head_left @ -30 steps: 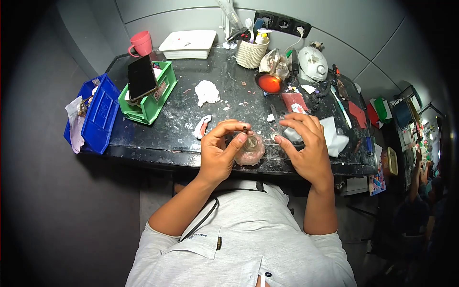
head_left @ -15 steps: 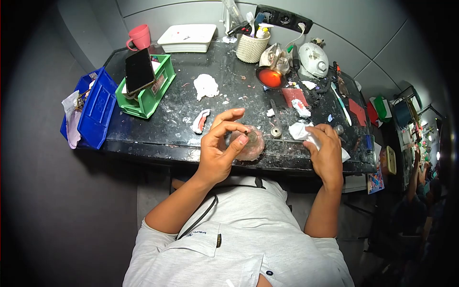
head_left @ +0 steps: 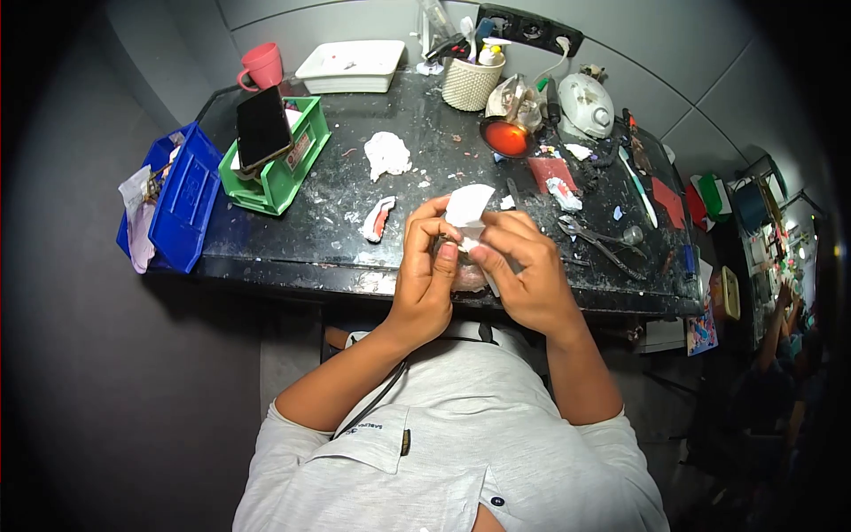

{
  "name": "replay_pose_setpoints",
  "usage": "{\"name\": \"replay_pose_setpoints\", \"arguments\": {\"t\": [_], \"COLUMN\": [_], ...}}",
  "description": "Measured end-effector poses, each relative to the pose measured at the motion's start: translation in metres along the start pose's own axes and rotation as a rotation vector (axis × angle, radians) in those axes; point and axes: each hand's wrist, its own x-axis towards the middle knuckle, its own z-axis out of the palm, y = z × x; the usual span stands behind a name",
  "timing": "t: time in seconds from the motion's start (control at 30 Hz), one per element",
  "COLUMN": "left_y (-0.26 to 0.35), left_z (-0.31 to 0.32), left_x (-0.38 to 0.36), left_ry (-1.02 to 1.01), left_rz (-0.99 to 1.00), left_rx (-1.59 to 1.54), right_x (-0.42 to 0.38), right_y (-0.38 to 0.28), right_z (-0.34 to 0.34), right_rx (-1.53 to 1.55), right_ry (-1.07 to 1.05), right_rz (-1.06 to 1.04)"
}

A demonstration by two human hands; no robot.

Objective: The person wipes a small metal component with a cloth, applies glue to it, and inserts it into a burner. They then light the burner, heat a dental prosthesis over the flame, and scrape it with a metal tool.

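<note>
White tissue [head_left: 468, 206] is grasped by our right hand [head_left: 529, 282]. Our left hand [head_left: 425, 273] bends its fingers close beside; what it pinches, we cannot tell.

Desk [head_left: 292, 239]: brightly lit in cool white, seemingly from above, with glare off the black top and a hard glint along the front edge.
Paper [head_left: 469, 204]: nearly washed out, its folds faint.
Bowl [head_left: 507, 137]: glowing orange-red inside its dark rim.
Shirt [head_left: 399, 479]: pale, softly shaded in the creases.
Floor [head_left: 204, 381]: dim grey, darker in the shadow beneath the desk.
Wall [head_left: 638, 53]: seams bent by the wide lens.
Far right: squeezed, murky and smeared, dotted with bright spots.
Corners: fading to black.
Middle: fairly sharp, smallest bits indistinct.
</note>
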Motion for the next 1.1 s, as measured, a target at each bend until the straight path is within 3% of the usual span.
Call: {"name": "replay_pose_setpoints", "arguments": {"t": [0.07, 0.13, 0.3, 0.47, 0.63, 0.77, 0.9, 1.1], "left_y": [0.0, 0.0, -0.002, 0.0, 0.004, -0.001, 0.0, -0.003], "left_z": [-0.001, -0.001, 0.001, 0.002, 0.004, -0.001, 0.002, 0.002], "left_x": [-0.001, -0.002, -0.002, 0.0, -0.003, -0.001, -0.001, -0.003], "left_ry": [-0.022, -0.02, -0.006, -0.011, 0.002, -0.053, -0.048, -0.046], "left_rz": [-0.007, -0.011, 0.024, 0.052, -0.04, 0.018, 0.009, 0.014], "left_rx": [0.066, 0.062, 0.11, 0.167, 0.04, 0.108, 0.032, 0.057], "right_x": [-0.006, -0.013, -0.015, -0.022, -0.042, -0.046, -0.036, -0.02], "right_y": [-0.001, 0.003, -0.005, -0.004, -0.014, -0.007, -0.004, -0.01], "right_z": [0.001, 0.002, 0.011, 0.014, -0.001, -0.021, -0.014, 0.015], "right_rx": [-0.051, -0.077, -0.084, -0.238, -0.068, -0.039, 0.051, -0.003], "right_ry": [-0.047, -0.058, 0.083, 0.203, 0.079, -0.033, 0.081, 0.097], "right_rz": [-0.021, 0.09, 0.168, -0.074, -0.053, -0.044, 0.101, 0.097]}}
